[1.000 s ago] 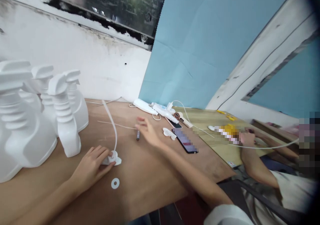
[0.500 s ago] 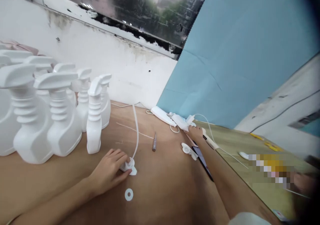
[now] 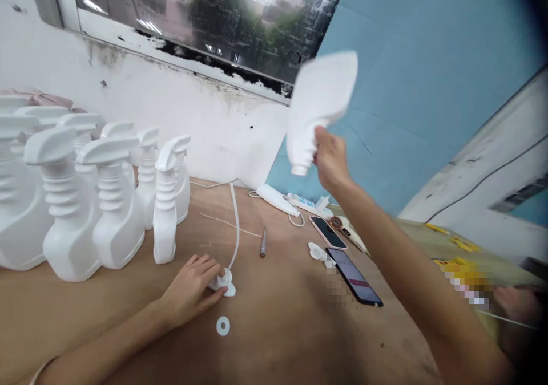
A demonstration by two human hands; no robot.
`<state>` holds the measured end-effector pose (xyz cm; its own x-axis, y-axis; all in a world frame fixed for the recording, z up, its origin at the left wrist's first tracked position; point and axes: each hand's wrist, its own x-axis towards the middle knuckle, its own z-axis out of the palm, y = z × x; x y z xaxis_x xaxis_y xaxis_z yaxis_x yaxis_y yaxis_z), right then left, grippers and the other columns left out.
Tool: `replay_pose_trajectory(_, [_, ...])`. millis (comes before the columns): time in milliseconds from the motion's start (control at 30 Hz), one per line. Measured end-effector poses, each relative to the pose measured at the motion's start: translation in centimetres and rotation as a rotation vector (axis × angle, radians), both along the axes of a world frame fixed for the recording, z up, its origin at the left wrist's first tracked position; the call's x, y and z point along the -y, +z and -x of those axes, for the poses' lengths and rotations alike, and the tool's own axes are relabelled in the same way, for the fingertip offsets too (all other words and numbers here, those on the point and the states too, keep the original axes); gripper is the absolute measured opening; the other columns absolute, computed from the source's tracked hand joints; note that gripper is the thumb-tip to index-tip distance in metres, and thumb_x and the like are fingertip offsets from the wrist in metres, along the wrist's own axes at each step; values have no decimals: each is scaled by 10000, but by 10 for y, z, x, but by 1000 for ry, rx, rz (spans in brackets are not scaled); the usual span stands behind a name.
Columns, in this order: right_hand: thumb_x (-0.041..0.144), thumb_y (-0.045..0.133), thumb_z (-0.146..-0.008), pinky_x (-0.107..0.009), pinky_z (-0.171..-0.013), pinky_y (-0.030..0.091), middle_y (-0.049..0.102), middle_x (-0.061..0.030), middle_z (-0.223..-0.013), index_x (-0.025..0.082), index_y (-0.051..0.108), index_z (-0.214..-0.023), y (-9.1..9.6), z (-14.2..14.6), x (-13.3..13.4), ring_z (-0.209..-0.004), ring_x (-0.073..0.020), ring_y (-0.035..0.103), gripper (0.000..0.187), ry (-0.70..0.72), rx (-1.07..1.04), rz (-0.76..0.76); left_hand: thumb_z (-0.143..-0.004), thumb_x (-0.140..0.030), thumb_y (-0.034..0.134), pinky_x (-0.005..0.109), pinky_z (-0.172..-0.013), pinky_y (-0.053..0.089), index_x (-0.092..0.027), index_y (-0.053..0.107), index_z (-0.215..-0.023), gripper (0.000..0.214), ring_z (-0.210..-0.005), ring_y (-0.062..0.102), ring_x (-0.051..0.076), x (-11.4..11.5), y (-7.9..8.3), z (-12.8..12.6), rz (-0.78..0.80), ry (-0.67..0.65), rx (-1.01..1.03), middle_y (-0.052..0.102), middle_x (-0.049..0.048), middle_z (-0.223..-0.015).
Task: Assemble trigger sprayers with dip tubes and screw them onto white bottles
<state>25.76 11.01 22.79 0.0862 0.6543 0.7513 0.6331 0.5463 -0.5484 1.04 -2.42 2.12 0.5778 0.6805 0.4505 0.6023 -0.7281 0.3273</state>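
Note:
My right hand [image 3: 330, 159] is raised above the table and grips an empty white plastic bottle [image 3: 319, 104] near its neck, mouth pointing down, with no spray head on it. My left hand [image 3: 192, 285] rests on the wooden table [image 3: 278, 339], fingers closed on a white trigger spray head [image 3: 222, 282] whose long dip tube [image 3: 235, 225] runs away towards the wall. A white ring washer [image 3: 223, 325] lies just in front of that hand.
Several assembled white spray bottles [image 3: 98, 202] stand in a group at the left. A small grey tool [image 3: 262, 242], a white cap [image 3: 317, 252], two phones [image 3: 353, 268], a watch and a power strip [image 3: 278, 198] lie mid-table. Another person's hand [image 3: 514, 302] is at far right.
My right hand reached to the far side of the table, then lifted up holding the empty white bottle. My left hand stayed on the spray head. The view swung left.

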Motion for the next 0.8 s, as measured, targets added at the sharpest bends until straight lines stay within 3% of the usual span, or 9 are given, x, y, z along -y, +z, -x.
replay_pose_trajectory(67, [513, 405, -789, -163, -453, 350, 332, 65, -546, 179, 385, -606, 21, 51, 29, -492, -44, 429, 380, 315, -80, -90, -808, -257, 475, 293, -660, 331, -192, 509, -853, 86, -765, 502, 172, 0, 0, 0, 0, -3, -3, 591, 14, -824])
replay_pose_trajectory(133, [453, 420, -788, -161, -510, 368, 377, 74, -586, 167, 457, -702, 35, 93, 57, -564, -37, 496, 301, 464, -50, -116, -810, -261, 472, 295, -661, 332, -191, 509, -844, 86, -765, 503, 174, 0, 0, 0, 1, 0, -6, 593, 16, -822])
replay_pose_trajectory(233, [414, 373, -795, -183, -583, 388, 480, 66, -696, 153, 496, -810, 41, 130, 86, -728, -67, 573, 288, 578, 16, -120, -808, -265, 473, 298, -662, 330, -188, 509, -840, 91, -766, 502, 178, 0, 0, 1, 1, 5, -14, 593, 17, -823])
replay_pose_trajectory(333, [449, 424, -769, -188, -616, 422, 543, 44, -775, 133, 516, -837, 31, 140, 93, -751, -84, 580, 336, 605, 81, -80, -803, -259, 477, 302, -666, 329, -187, 507, -839, 86, -766, 500, 182, 0, -1, 1, -2, 10, -18, 592, 18, -825])
replay_pose_trajectory(600, [481, 525, -733, -212, -607, 477, 586, -15, -864, 169, 512, -874, -26, 107, 85, -766, -117, 573, 343, 612, -39, 161, -797, -272, 484, 311, -682, 325, -191, 528, -845, 104, -799, 495, 191, 0, 0, 2, 21, 19, 29, 608, 21, -824])
replay_pose_trajectory(700, [447, 589, -696, -222, -562, 475, 606, -32, -864, 172, 500, -889, -65, 89, 92, -740, -136, 584, 348, 597, -238, 299, -762, -301, 525, 312, -708, 333, -203, 513, -911, 179, -809, 507, 187, -1, 2, 2, 140, 53, 122, 605, 11, -839])
replay_pose_trajectory(800, [413, 644, -639, -258, -563, 476, 628, -46, -794, 153, 529, -832, -115, 75, 104, -674, -153, 587, 344, 486, -397, 430, -701, -322, 584, 302, -716, 354, -202, 490, -963, 303, -812, 524, 184, -4, 0, 1, 312, 95, 228, 590, 3, -851])
